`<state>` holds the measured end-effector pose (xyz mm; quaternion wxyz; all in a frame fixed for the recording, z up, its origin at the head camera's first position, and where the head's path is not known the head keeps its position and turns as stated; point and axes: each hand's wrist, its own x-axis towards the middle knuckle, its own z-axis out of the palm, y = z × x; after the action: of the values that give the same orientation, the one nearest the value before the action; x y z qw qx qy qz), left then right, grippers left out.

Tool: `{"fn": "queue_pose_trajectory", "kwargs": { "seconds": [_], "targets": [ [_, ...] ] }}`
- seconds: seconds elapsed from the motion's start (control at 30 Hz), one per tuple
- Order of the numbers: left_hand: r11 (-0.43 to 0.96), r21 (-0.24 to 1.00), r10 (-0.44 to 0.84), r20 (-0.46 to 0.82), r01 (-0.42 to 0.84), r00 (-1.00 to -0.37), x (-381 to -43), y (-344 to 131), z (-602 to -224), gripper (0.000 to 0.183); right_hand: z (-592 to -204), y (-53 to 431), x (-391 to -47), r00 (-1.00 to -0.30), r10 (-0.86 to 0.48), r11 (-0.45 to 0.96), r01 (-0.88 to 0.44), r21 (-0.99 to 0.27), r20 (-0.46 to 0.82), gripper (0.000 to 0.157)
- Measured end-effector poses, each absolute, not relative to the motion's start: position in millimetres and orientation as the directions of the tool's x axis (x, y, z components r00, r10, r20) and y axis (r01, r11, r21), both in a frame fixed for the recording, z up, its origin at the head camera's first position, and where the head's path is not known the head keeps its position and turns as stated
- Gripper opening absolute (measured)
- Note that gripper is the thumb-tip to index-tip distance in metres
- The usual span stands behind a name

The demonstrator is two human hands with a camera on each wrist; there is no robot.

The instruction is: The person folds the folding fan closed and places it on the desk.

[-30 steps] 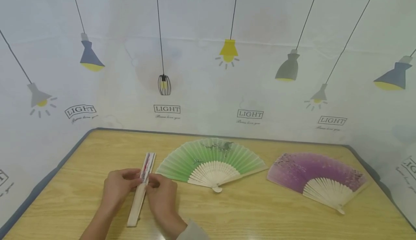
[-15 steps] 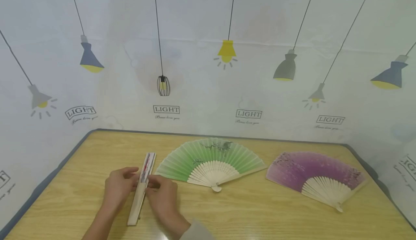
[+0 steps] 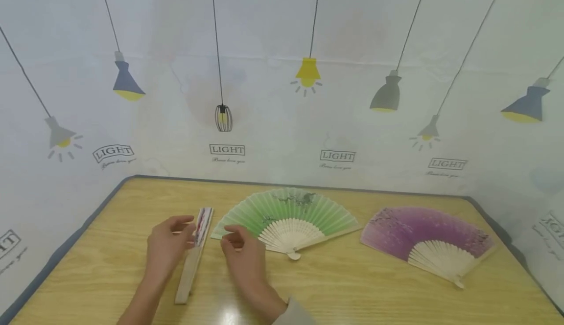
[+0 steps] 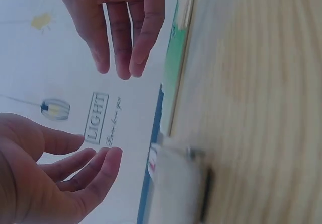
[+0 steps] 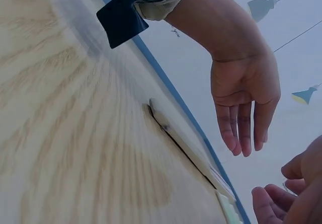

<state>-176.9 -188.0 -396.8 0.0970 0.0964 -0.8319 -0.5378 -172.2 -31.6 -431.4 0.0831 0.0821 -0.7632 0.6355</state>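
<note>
A folded hand fan [image 3: 190, 268] lies on the table at the left, its pale ribs toward me and a strip of printed white, red and dark cloth at its far end. My left hand [image 3: 167, 246] is just left of the fan, fingers loosely bent, overlapping its edge in the head view. To the right of the fan is my right hand [image 3: 248, 261], fingers relaxed and nothing between them. In the left wrist view both the left hand [image 4: 60, 173] and the right hand [image 4: 123, 27] hover above the folded fan [image 4: 178, 183].
A spread green fan [image 3: 242, 215] lies behind my right hand, partly covered by it. Farther right is a spread purple fan [image 3: 410, 224]. The wooden table [image 3: 343, 290] ends at a wall covering [image 3: 273, 119] printed with lamps.
Both hands have let go of the folded fan. My right hand has drawn away to the right; my left has lifted slightly. The spread fans have stayed put.
</note>
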Motion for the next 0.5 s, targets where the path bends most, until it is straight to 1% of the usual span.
{"fn": "queue_pose_trajectory", "kwargs": {
  "seconds": [0.13,0.2,0.3,0.5],
  "targets": [
    [0.358,0.934,-0.207,0.07,-0.01,-0.976,-177,-164,-396,0.029,-427,-8,-169,-0.961,0.005,0.181,-0.27,-0.946,0.275,0.02],
    [0.335,0.942,-0.166,0.078,0.018,-0.983,-178,-150,-398,0.027,-425,5,-167,-0.962,0.035,0.172,-0.263,-0.949,0.272,0.02],
    [0.302,0.952,-0.117,0.085,0.046,-0.989,-179,-133,-404,0.025,-421,26,-163,-0.967,0.094,0.138,-0.224,-0.965,0.238,0.018],
    [0.264,0.962,-0.094,0.092,0.065,-0.991,-174,-106,-412,0.022,-414,66,-156,-0.974,0.174,0.081,-0.135,-0.988,0.147,0.017]
  ]
}}
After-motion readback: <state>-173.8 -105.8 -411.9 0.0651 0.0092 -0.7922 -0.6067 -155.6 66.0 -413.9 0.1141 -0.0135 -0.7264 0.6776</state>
